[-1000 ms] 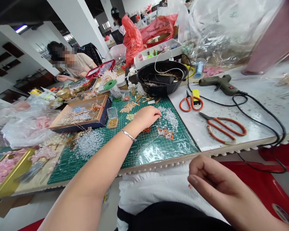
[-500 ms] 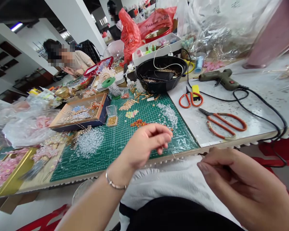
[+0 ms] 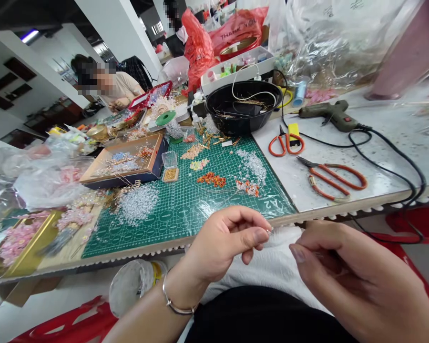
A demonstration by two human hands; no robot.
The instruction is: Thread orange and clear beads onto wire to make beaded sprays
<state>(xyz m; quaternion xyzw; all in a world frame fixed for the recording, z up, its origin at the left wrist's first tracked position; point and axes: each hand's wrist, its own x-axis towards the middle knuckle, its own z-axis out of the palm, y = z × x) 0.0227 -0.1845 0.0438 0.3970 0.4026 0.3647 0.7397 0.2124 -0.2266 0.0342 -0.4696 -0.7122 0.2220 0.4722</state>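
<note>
My left hand [image 3: 232,240], with a silver bracelet at the wrist, is just off the front edge of the table. Its thumb and forefinger pinch a tiny clear bead [image 3: 269,232]. My right hand [image 3: 350,267] is closed to the right of it, thumb against forefinger; whatever it pinches is hidden or too fine to make out. A gap separates the two hands. Beyond them lies a green cutting mat [image 3: 186,209] bearing orange beads [image 3: 211,179], a cluster of orange and clear beads [image 3: 248,187], clear beads [image 3: 253,164] and a larger heap of clear beads [image 3: 137,205].
Orange-handled pliers [image 3: 334,176], small orange-handled scissors [image 3: 286,143] and a glue gun [image 3: 329,114] with its cord lie at right. A black bowl [image 3: 239,124] stands behind the mat. Left are an open box [image 3: 125,164] and a gold tray [image 3: 39,243]. A person [image 3: 117,88] sits across.
My left hand has come down and right from over the mat toward my right hand, uncovering the orange-and-clear bead cluster. My right hand has barely moved. The view has shifted slightly.
</note>
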